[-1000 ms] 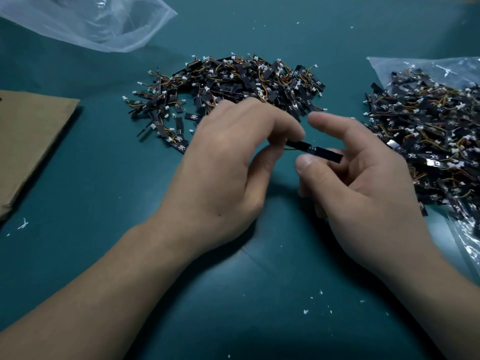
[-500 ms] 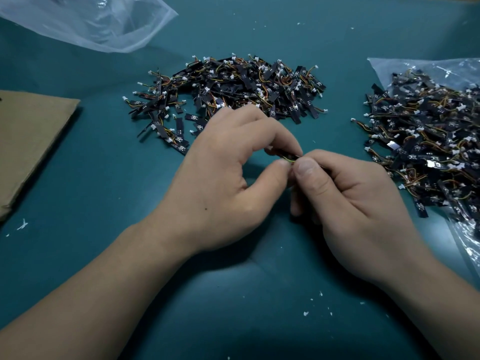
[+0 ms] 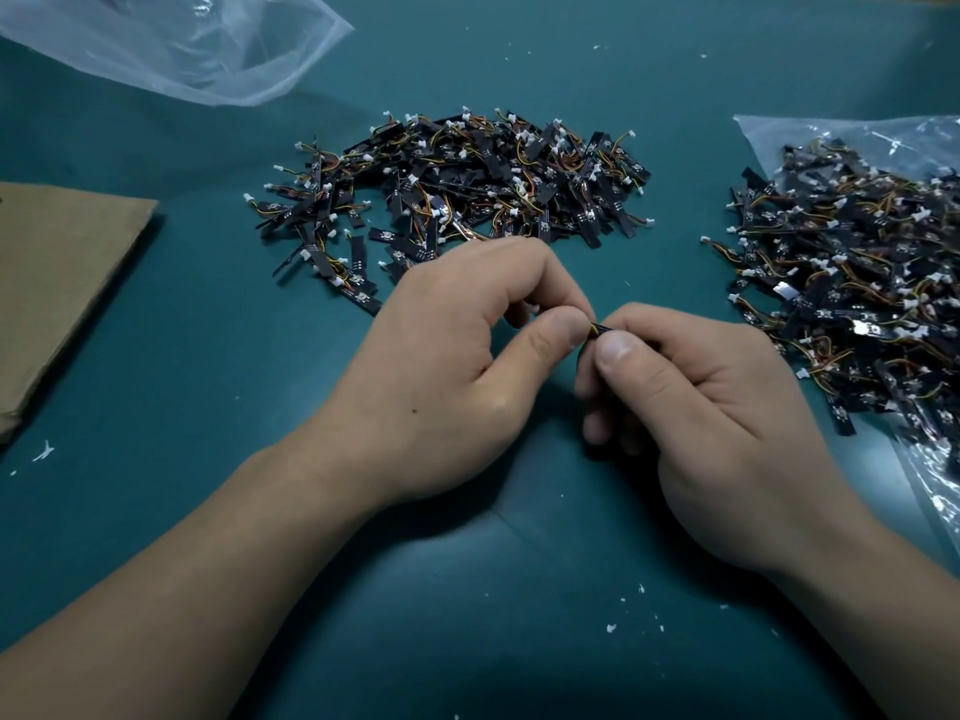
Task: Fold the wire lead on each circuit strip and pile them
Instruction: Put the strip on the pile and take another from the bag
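Circuit strip (image 3: 605,330): mostly hidden, held at centre just above the teal mat (image 3: 208,366) between my 2 hands. Left hand (image 3: 457,376): thumb and curled fingers pinch the wire lead (image 3: 591,331). Right hand (image 3: 701,407): thumb and curled fingers closed round the strip's body. Far pile of strips (image 3: 467,184) at centre; right pile (image 3: 857,283) lies on a clear plastic bag (image 3: 831,135). Cardboard sheet (image 3: 57,283) at left.

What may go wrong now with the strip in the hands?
The left hand and right hand pinch the circuit strip at its thin wires; a sharp bend may break them. The middle pile and the right pile look alike, so it might land in the wrong one.
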`<action>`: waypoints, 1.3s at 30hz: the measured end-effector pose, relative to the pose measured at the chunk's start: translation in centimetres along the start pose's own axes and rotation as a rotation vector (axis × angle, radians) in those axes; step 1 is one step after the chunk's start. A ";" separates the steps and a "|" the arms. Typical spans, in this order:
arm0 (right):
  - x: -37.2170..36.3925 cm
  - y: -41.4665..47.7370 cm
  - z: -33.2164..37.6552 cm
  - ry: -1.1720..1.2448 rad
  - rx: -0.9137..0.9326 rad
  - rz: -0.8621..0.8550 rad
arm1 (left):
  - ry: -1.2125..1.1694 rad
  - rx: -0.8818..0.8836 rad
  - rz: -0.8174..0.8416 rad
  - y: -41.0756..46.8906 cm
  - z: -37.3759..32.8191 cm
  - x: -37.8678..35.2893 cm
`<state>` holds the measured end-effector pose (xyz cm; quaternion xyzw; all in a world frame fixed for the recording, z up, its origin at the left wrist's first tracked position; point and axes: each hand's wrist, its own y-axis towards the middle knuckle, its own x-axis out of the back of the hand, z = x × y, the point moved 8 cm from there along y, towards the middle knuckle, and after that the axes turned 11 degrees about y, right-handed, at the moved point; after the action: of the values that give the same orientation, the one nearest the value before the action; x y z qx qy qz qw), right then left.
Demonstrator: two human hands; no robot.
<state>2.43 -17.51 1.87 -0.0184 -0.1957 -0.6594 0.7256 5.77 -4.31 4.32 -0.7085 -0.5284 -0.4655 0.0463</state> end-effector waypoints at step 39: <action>0.2 -0.1 -0.1 0.129 -0.018 -0.019 | -0.063 0.007 0.069 -0.2 -0.1 -0.3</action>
<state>2.38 -17.69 1.83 0.0195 -0.1430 -0.6678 0.7302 5.55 -4.50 4.12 -0.7404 -0.5065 -0.4393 0.0479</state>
